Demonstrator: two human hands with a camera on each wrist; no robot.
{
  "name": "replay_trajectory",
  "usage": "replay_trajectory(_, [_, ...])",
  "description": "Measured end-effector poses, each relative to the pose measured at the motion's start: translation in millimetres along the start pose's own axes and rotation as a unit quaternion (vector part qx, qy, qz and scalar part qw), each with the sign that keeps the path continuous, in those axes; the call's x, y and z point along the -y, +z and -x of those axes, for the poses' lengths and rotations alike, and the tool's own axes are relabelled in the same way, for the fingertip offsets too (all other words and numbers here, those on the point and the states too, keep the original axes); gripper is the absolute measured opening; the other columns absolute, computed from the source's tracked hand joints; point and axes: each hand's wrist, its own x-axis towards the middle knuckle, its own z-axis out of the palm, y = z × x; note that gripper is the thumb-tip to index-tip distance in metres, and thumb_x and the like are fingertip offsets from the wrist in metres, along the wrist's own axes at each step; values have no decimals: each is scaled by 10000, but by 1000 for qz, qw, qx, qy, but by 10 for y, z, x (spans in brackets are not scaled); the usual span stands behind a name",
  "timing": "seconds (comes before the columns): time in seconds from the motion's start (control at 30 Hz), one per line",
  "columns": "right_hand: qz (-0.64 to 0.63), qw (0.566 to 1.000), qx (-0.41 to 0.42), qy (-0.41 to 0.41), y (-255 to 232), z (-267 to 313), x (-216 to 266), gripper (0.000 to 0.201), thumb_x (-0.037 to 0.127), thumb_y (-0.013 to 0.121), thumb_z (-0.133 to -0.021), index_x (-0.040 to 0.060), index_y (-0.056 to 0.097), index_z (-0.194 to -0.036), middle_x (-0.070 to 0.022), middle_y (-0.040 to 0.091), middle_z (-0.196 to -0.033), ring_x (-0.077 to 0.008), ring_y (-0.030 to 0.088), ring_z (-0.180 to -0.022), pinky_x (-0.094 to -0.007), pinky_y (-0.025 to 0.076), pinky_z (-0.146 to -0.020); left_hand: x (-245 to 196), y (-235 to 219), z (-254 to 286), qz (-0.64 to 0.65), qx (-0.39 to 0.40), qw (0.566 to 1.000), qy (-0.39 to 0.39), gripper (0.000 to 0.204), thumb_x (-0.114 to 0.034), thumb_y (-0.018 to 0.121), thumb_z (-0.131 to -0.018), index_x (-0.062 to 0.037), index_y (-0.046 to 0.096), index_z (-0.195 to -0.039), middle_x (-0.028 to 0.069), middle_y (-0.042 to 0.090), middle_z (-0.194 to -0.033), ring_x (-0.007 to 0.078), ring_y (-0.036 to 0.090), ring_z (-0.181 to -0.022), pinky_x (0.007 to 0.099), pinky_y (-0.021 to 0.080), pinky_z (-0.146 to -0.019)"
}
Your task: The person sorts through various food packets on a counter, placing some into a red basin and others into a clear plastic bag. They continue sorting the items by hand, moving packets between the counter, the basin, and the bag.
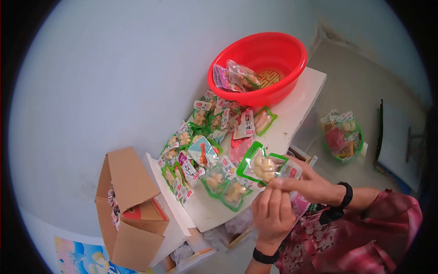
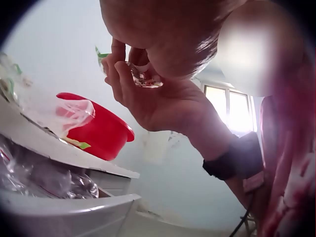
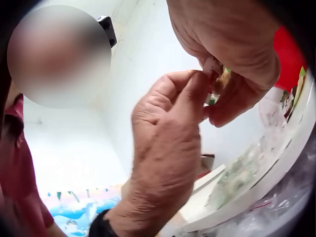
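Both hands hold a clear snack packet [image 1: 264,168] with a green border, pale lumpy food inside and a printed end. My right hand [image 1: 315,183] grips its printed end from the right, thumb on top. My left hand [image 1: 275,212] pinches the packet's near edge between thumb and forefinger. In the right wrist view, the left hand [image 3: 165,123] pinches a corner of the packet [image 3: 213,74], close beside the right hand [image 3: 242,64]. In the left wrist view, the fingers of both hands partly hide the packet. Below it, similar packets [image 1: 235,192] lie on the white tabletop [image 1: 212,218].
A red basin [image 1: 292,84] holding several packets stands at the table's far end. Many packets [image 1: 200,114] are piled along the wall side. An open cardboard box [image 1: 132,180] stands at left. Below are open drawers [image 1: 200,255]; a green basket [image 1: 360,141] of packets sits right.
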Motion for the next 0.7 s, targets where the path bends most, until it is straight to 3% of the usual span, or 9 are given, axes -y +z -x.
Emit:
replay_trajectory(0.1, [61, 993, -94, -28, -206, -23, -80, 375, 201, 632, -1065, 10, 594, -1385, -39, 670, -1231, -72, 596, -1116, -260, 509, -938, -90, 92, -1, 88, -27, 996, -12, 200, -57, 672, -957, -6, 652, -1150, 150, 705, -1202, 324, 671, -1119, 447, 519, -924])
replay_trajectory(0.13, [59, 991, -103, -70, -260, -50, -60, 303, 194, 640, -1062, 16, 654, -1306, -22, 697, -1135, -66, 625, -1036, -250, 524, -885, -94, 100, 25, 104, -46, 993, -32, 236, -86, 704, -947, -2, 652, -1161, 148, 703, -1189, 333, 658, -1140, 467, 507, -953])
replay_trajectory(0.23, [79, 981, -156, -79, -488, -111, 38, 284, 168, 661, -1039, 25, 648, -1283, 5, 705, -1064, -62, 644, -963, -245, 519, -851, -39, 142, 45, 49, -65, 986, -145, 264, -130, 731, -940, 2, 643, -1151, 153, 689, -1172, 358, 644, -1127, 477, 503, -952])
replay_trajectory(0.27, [93, 978, -167, -89, -563, -151, 43, 276, 170, 665, -1035, 22, 660, -1268, 15, 710, -1013, -57, 647, -938, -245, 523, -822, 39, 170, 27, 15, -61, 985, -163, 306, -175, 766, -922, 3, 632, -1133, 151, 664, -1092, 371, 627, -1037, 479, 499, -907])
replay_trajectory(0.47, [175, 977, -109, -56, -874, -293, -141, 241, 164, 652, -1038, -4, 709, -1201, 1, 716, -1016, -48, 625, -922, -243, 508, -783, 171, 309, -136, -54, 6, 973, -225, 293, -188, 783, -892, -1, 609, -1036, 127, 578, -893, 349, 553, -831, 475, 460, -772])
replay_trajectory(0.57, [173, 982, -73, -20, -823, -382, -232, 232, 161, 654, -1030, -9, 723, -1170, 3, 704, -984, -51, 598, -885, -249, 486, -751, 253, 445, -51, -42, 32, 968, -246, 219, -140, 754, -891, -10, 599, -976, 122, 573, -845, 344, 557, -822, 476, 454, -746])
replay_trajectory(0.6, [168, 984, -63, 11, -782, -400, -172, 234, 163, 645, -1035, -4, 724, -1177, 3, 683, -959, -50, 575, -861, -253, 478, -730, 256, 441, -54, -43, 26, 968, -246, 195, -120, 745, -889, -14, 600, -966, 122, 573, -837, 340, 564, -819, 476, 454, -735])
replay_trajectory(0.7, [174, 984, -44, -14, -758, -530, -150, 230, 182, 654, -1032, 17, 736, -1171, 27, 687, -891, -34, 585, -781, -235, 475, -661, 249, 397, -49, -51, 6, 967, -251, 135, -66, 720, -887, -25, 606, -946, 119, 576, -820, 331, 582, -792, 473, 456, -694])
